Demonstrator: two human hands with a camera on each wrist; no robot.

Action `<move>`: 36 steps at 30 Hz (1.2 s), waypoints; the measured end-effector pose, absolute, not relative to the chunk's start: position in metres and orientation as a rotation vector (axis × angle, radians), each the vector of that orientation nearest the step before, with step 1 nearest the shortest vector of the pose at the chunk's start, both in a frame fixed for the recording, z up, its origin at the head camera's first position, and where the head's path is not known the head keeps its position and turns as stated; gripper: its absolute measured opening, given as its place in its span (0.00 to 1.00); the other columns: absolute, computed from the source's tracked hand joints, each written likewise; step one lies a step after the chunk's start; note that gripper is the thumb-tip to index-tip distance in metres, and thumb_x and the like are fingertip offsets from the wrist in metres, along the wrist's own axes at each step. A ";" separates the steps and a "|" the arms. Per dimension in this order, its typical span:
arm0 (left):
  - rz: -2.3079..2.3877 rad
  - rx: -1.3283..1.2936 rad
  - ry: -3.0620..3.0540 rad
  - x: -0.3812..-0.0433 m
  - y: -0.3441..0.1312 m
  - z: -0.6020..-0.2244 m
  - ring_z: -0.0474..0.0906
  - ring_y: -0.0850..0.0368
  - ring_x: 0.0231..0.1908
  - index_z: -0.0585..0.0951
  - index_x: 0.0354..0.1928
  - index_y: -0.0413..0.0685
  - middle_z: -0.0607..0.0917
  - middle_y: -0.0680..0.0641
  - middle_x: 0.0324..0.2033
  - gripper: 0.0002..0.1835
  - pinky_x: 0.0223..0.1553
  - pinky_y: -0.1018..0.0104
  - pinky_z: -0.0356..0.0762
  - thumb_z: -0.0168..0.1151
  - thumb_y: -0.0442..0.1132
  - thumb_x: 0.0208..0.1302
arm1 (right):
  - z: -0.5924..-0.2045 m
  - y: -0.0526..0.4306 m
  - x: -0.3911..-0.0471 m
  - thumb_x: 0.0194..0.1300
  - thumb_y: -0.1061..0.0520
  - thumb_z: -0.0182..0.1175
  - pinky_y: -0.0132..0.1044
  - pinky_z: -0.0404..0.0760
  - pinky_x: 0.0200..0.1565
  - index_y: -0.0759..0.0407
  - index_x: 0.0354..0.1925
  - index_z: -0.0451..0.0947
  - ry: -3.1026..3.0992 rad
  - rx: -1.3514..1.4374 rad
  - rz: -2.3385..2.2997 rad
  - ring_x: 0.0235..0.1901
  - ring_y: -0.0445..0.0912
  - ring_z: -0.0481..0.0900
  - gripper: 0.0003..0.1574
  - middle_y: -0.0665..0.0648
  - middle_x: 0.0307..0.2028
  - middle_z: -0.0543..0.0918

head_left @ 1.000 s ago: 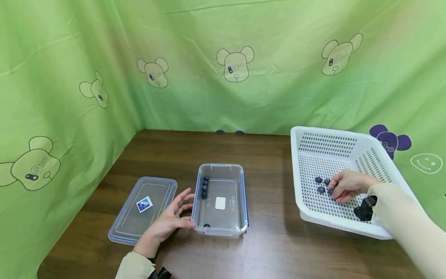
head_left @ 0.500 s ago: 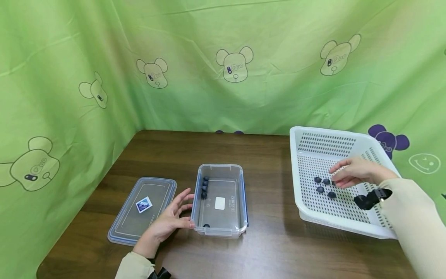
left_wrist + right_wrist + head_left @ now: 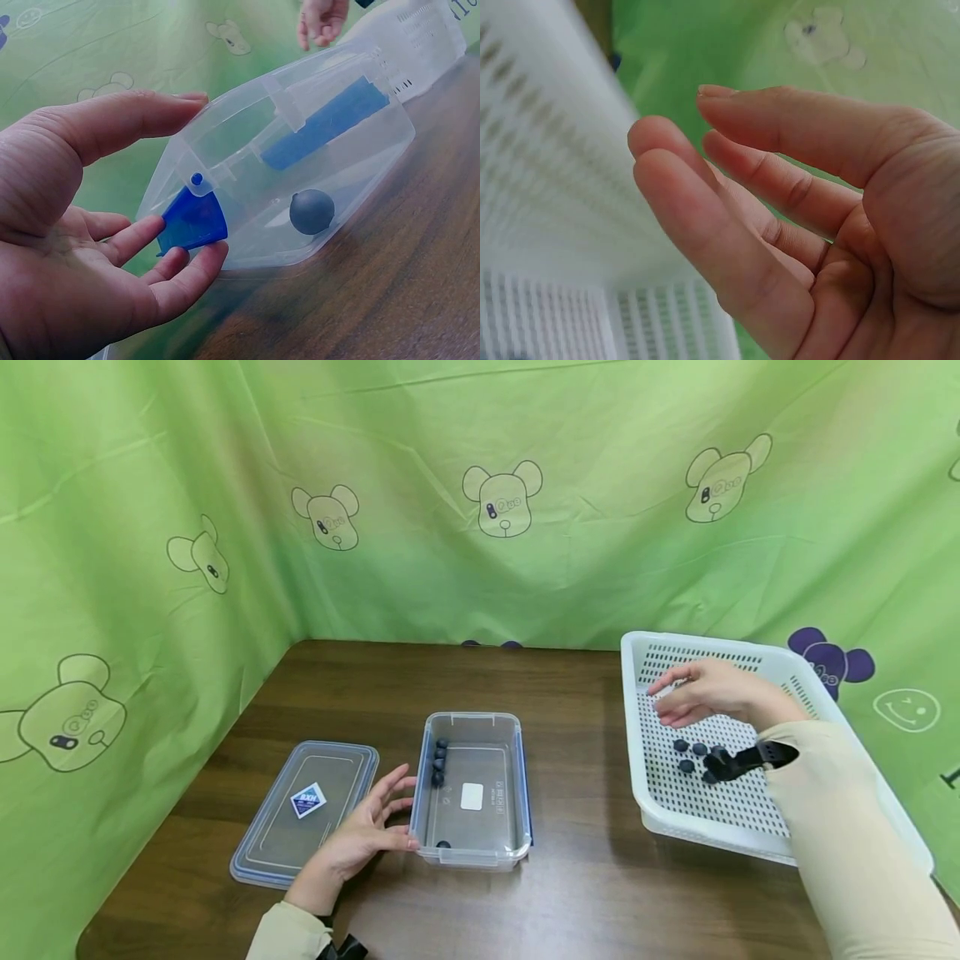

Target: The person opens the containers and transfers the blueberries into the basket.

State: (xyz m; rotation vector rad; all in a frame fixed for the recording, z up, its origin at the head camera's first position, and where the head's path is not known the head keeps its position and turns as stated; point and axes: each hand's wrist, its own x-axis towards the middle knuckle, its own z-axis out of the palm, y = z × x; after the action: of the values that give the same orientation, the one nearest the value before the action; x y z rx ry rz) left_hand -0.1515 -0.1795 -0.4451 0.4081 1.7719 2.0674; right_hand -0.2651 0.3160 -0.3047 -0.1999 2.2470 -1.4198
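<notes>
A clear plastic food box (image 3: 471,857) with blue side latches stands mid-table. Inside, several blueberries (image 3: 438,763) line its left wall, and a single one (image 3: 443,844) lies near its front. My left hand (image 3: 363,833) rests against the left side of the box; the left wrist view has its fingertips on a blue latch (image 3: 193,219). Over the far left part of a white perforated basket (image 3: 643,810) hovers my right hand (image 3: 705,692), fingers loosely bent. Nothing shows between its thumb and fingers in the right wrist view. Several blueberries (image 3: 686,766) lie on the basket floor below it.
The box's clear lid (image 3: 281,839), blue-edged with a diamond-shaped label, lies flat left of the box, close to my left wrist. Bare wooden tabletop (image 3: 577,760) separates box and basket. A green printed curtain (image 3: 420,585) hangs behind the table.
My right hand has risen from the blueberries on the basket floor and moved up and left, towards the basket's far left side. The left hand and the box stay put.
</notes>
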 end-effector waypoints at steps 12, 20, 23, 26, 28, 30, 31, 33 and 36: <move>2.072 0.403 1.768 -0.150 -0.179 -0.447 0.54 0.35 0.65 0.42 0.77 0.34 0.49 0.30 0.71 0.59 0.57 0.58 0.73 0.71 0.24 0.49 | -0.301 0.230 -0.279 0.60 0.68 0.65 0.43 0.85 0.39 0.77 0.52 0.74 2.208 -0.351 -1.445 0.31 0.50 0.86 0.23 0.63 0.32 0.87; 2.070 0.408 1.769 -0.150 -0.179 -0.447 0.53 0.35 0.65 0.42 0.77 0.34 0.49 0.30 0.71 0.59 0.57 0.58 0.72 0.71 0.24 0.49 | -0.316 0.168 -0.284 0.58 0.68 0.66 0.45 0.85 0.38 0.76 0.50 0.76 2.145 -0.422 -1.397 0.28 0.49 0.86 0.22 0.63 0.28 0.86; 2.067 0.407 1.774 -0.150 -0.179 -0.447 0.54 0.35 0.65 0.42 0.77 0.34 0.49 0.30 0.71 0.59 0.57 0.58 0.72 0.71 0.24 0.49 | -0.321 0.145 -0.284 0.59 0.69 0.65 0.47 0.85 0.39 0.79 0.52 0.74 2.116 -0.454 -1.364 0.28 0.50 0.86 0.23 0.62 0.28 0.86; 2.067 0.409 1.779 -0.150 -0.179 -0.447 0.54 0.36 0.65 0.42 0.77 0.34 0.50 0.30 0.71 0.59 0.57 0.59 0.72 0.71 0.24 0.49 | -0.329 0.124 -0.283 0.59 0.70 0.64 0.50 0.85 0.40 0.80 0.53 0.73 2.088 -0.453 -1.344 0.27 0.49 0.86 0.24 0.61 0.27 0.86; 2.068 0.413 1.780 -0.151 -0.179 -0.448 0.54 0.37 0.65 0.42 0.77 0.34 0.49 0.29 0.71 0.59 0.57 0.59 0.72 0.71 0.24 0.49 | -0.335 0.111 -0.283 0.59 0.71 0.64 0.51 0.85 0.40 0.80 0.52 0.73 2.073 -0.441 -1.328 0.25 0.48 0.85 0.24 0.61 0.26 0.85; 2.068 0.417 1.779 -0.151 -0.179 -0.448 0.55 0.38 0.65 0.42 0.76 0.33 0.49 0.29 0.71 0.59 0.57 0.59 0.72 0.71 0.24 0.49 | -0.342 0.098 -0.282 0.59 0.71 0.64 0.50 0.85 0.40 0.80 0.52 0.74 2.062 -0.434 -1.307 0.24 0.47 0.85 0.23 0.60 0.25 0.85; 2.067 0.418 1.777 -0.151 -0.179 -0.448 0.55 0.38 0.65 0.41 0.76 0.33 0.49 0.29 0.71 0.59 0.57 0.59 0.72 0.71 0.24 0.49 | -0.346 0.093 -0.282 0.59 0.72 0.64 0.50 0.85 0.40 0.80 0.51 0.74 2.062 -0.439 -1.291 0.24 0.47 0.85 0.22 0.60 0.25 0.85; 2.065 0.418 1.775 -0.151 -0.179 -0.448 0.55 0.39 0.64 0.41 0.76 0.33 0.49 0.29 0.71 0.59 0.57 0.59 0.72 0.71 0.24 0.49 | -0.353 0.083 -0.281 0.59 0.73 0.64 0.48 0.85 0.39 0.78 0.50 0.76 2.071 -0.443 -1.251 0.25 0.47 0.85 0.20 0.60 0.26 0.85; 2.064 0.419 1.771 -0.151 -0.179 -0.447 0.55 0.38 0.65 0.41 0.76 0.33 0.49 0.29 0.71 0.59 0.57 0.59 0.72 0.71 0.24 0.49 | -0.362 0.069 -0.279 0.58 0.74 0.65 0.47 0.85 0.39 0.76 0.49 0.78 2.074 -0.439 -1.201 0.26 0.48 0.85 0.18 0.61 0.27 0.85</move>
State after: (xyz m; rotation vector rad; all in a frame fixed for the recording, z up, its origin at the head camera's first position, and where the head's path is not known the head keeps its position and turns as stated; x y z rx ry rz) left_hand -0.1506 -0.1789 -0.4474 0.4189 1.7711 2.0641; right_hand -0.2786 0.0689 -0.3624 -0.4394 2.0737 -1.2006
